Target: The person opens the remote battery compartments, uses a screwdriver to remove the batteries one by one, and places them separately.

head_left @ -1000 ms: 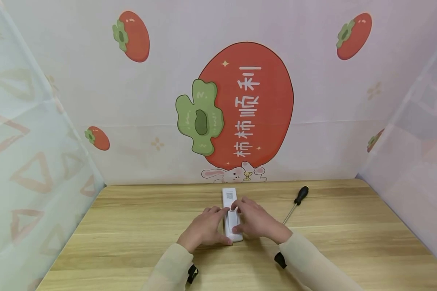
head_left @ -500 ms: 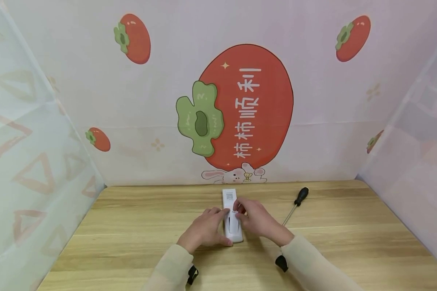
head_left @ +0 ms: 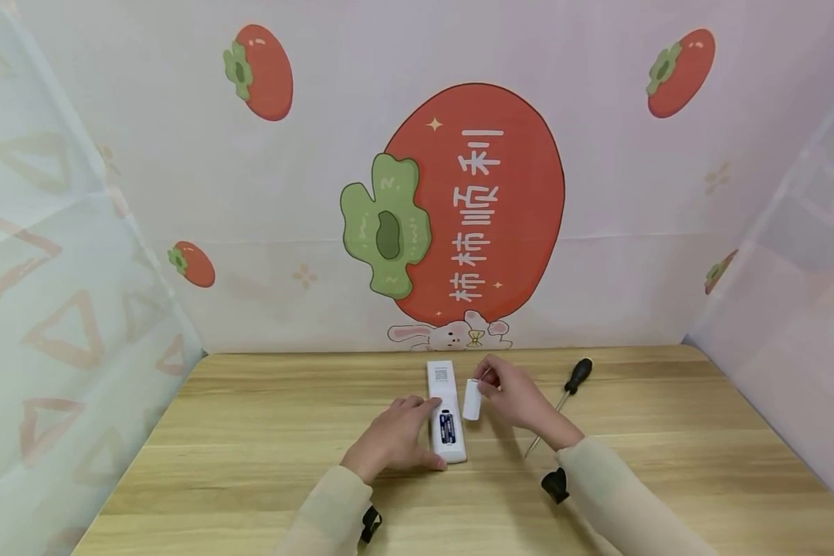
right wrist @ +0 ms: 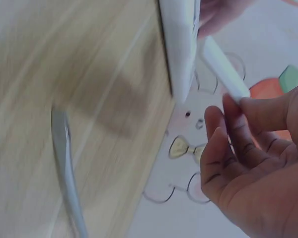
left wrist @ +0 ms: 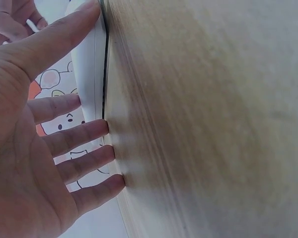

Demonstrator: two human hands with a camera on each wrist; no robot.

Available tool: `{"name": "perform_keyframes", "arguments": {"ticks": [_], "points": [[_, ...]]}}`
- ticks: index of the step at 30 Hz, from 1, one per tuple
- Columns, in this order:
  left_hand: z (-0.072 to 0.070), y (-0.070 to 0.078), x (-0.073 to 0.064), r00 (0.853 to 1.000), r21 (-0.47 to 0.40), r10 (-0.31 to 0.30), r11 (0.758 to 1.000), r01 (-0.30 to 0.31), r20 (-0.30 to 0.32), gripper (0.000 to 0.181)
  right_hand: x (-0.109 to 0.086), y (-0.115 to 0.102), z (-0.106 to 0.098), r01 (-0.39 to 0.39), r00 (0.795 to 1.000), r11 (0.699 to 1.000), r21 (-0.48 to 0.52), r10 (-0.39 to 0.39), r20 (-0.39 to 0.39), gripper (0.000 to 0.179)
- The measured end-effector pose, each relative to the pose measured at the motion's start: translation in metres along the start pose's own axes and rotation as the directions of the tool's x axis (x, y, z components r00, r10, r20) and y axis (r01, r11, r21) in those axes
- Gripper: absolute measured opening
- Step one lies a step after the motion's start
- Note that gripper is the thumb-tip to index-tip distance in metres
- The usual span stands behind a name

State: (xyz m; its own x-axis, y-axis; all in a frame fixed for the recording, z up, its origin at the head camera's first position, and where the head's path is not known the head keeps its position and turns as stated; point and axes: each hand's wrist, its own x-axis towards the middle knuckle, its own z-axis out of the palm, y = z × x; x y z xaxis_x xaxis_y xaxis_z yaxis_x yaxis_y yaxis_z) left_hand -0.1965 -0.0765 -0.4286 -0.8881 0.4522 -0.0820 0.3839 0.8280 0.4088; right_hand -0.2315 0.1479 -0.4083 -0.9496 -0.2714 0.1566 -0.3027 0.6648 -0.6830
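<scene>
A white remote control [head_left: 441,390] lies back side up on the table, its battery bay uncovered with dark blue batteries [head_left: 448,428] inside. My left hand [head_left: 392,434] steadies it: the thumb presses at its near end and the index fingertip touches its side, while the other fingertips rest on the table. Between thumb and fingers of my right hand [head_left: 520,395] is the white battery cover [head_left: 472,400], pinched at its far end. In the right wrist view the cover [right wrist: 226,69] is raised off the table, just right of the remote.
A screwdriver [head_left: 579,376] with a black handle lies to the right, its shaft slanting toward the person, partly near the right forearm. The wood-grain table [head_left: 264,432] ends at a printed backdrop [head_left: 306,193]; fabric walls flank both sides.
My right hand has lifted the battery cover off the remote and carried it right, which exposes the batteries. The left hand has stayed at the remote.
</scene>
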Motion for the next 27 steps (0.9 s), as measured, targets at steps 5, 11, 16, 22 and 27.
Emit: {"name": "perform_keyframes", "arguments": {"ticks": [5,11,16,22,27], "points": [[0.001,0.001,0.001,1.000,0.006,-0.013,1.000,0.013,-0.002,0.096,0.009,0.018,-0.006,-0.082,0.996,0.996,-0.025,0.082,-0.019,0.010],[0.001,0.001,0.000,1.000,0.010,-0.013,1.000,0.013,-0.003,0.096,0.015,0.032,-0.009,-0.140,0.990,0.990,-0.026,0.139,-0.024,0.009],[0.000,0.001,0.001,1.000,0.012,-0.005,1.000,0.005,-0.010,0.096,0.020,0.039,-0.010,-0.164,0.986,0.986,-0.044,0.163,-0.023,0.008],[0.001,0.002,0.000,1.000,0.006,-0.007,1.000,0.007,-0.009,0.095,0.027,0.041,-0.010,-0.219,0.976,0.973,-0.067,0.218,-0.024,0.007],[0.000,0.002,0.000,1.000,0.005,-0.004,1.000,0.004,-0.013,0.095,0.030,0.044,-0.009,-0.240,0.971,0.966,-0.095,0.239,-0.028,0.006]]}}
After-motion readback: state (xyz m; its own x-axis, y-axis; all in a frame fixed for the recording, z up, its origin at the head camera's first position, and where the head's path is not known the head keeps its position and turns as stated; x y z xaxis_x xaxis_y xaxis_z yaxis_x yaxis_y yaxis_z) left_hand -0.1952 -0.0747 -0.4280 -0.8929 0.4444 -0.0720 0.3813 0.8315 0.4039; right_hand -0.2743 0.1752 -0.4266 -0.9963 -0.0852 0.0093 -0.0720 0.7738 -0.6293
